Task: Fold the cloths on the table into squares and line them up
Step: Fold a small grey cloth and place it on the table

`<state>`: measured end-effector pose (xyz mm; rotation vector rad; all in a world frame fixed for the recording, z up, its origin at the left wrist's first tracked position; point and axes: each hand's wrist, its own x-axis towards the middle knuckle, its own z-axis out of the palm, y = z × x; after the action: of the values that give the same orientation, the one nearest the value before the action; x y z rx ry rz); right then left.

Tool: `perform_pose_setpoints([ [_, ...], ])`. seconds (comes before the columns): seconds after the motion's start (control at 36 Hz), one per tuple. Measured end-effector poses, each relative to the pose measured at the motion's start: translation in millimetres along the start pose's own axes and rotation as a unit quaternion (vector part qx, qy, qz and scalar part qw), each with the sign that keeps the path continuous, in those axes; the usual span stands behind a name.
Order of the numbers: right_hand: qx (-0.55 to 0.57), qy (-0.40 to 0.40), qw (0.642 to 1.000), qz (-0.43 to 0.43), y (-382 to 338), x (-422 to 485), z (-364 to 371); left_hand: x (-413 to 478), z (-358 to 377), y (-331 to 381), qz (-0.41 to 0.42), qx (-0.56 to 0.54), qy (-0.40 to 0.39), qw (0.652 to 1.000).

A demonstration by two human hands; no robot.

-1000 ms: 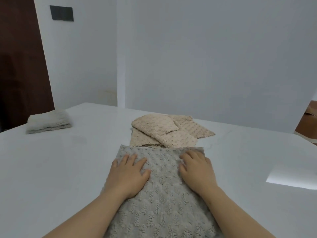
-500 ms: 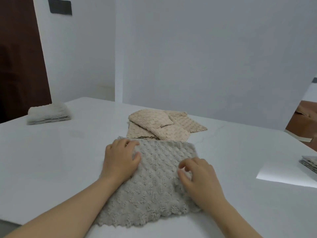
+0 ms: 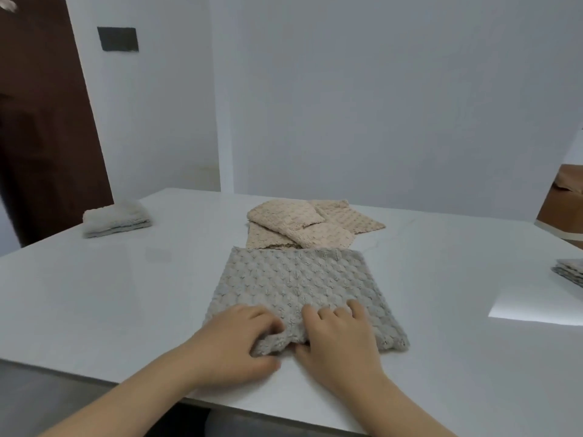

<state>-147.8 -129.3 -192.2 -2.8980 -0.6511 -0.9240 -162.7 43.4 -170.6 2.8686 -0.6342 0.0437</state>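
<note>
A grey textured cloth [image 3: 296,282] lies spread on the white table [image 3: 94,294] in front of me. My left hand [image 3: 233,342] and my right hand [image 3: 340,339] are side by side at its near edge, each with curled fingers gripping the bunched hem. Behind the grey cloth lies a loose heap of beige cloths [image 3: 303,225]. A folded grey cloth [image 3: 116,217] sits at the far left of the table. Another folded grey cloth [image 3: 571,272] shows at the right edge of the view, partly cut off.
The table's near edge runs just under my forearms. A dark brown door [image 3: 41,121] stands at the left, white walls behind. A brown object [image 3: 564,203] is at the far right. A bright patch of light [image 3: 536,304] lies on the right tabletop.
Both hands have slid back from the middle of the grey cloth to its near edge and now grip the hem. The cloth lies farther onto the table.
</note>
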Motion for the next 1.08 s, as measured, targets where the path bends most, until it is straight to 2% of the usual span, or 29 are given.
perform_pose_setpoints([
  [0.08, -0.031, 0.054, 0.998, 0.002, 10, -1, 4, 2, 1, 4, -0.024, 0.036, 0.038, 0.998],
  [0.22, -0.065, 0.123, 0.99, 0.031, 43, -9, 3, 9, -7, 9, -0.062, 0.057, 0.051, 0.995],
  [0.31, -0.039, 0.12, 0.99, 0.066, 60, -13, -3, 14, -12, 6, -0.079, 0.059, 0.042, 0.994],
  [0.39, 0.049, 0.065, 0.993, 0.084, 74, -15, -11, 15, -23, 4, -0.088, 0.019, 0.008, 0.996],
  [0.42, 0.095, 0.025, 0.991, 0.094, 80, -15, -15, 14, -27, 2, -0.093, -0.012, -0.003, 0.996],
  [0.47, 0.229, -0.067, 0.96, 0.145, 89, -17, -22, 9, -36, -6, -0.104, -0.064, -0.009, 0.992],
  [0.5, 0.292, -0.081, 0.939, 0.165, 93, -18, -25, 5, -39, -11, -0.107, -0.075, -0.005, 0.991],
  [0.58, 0.388, -0.056, 0.9, 0.19, 104, -20, -24, -6, -43, -28, -0.131, -0.106, 0.015, 0.986],
  [0.64, 0.441, -0.064, 0.869, 0.217, 108, -17, -20, -10, -40, -37, -0.159, -0.191, 0.057, 0.967],
  [0.72, 0.479, -0.052, 0.84, 0.251, 106, -12, -15, -9, -28, -42, -0.21, -0.354, 0.16, 0.897],
  [0.78, 0.485, -0.044, 0.833, 0.265, 103, -8, -10, -6, -17, -42, -0.242, -0.388, 0.231, 0.859],
  [0.83, 0.468, -0.036, 0.837, 0.282, 101, -5, -6, -4, -6, -40, -0.248, -0.34, 0.259, 0.87],
  [0.92, 0.428, -0.03, 0.854, 0.294, 98, -5, -4, -2, 3, -36, -0.226, -0.246, 0.216, 0.917],
  [1.08, 0.393, -0.042, 0.874, 0.282, 99, -6, -6, -8, -9, -42, -0.273, -0.258, 0.137, 0.917],
])
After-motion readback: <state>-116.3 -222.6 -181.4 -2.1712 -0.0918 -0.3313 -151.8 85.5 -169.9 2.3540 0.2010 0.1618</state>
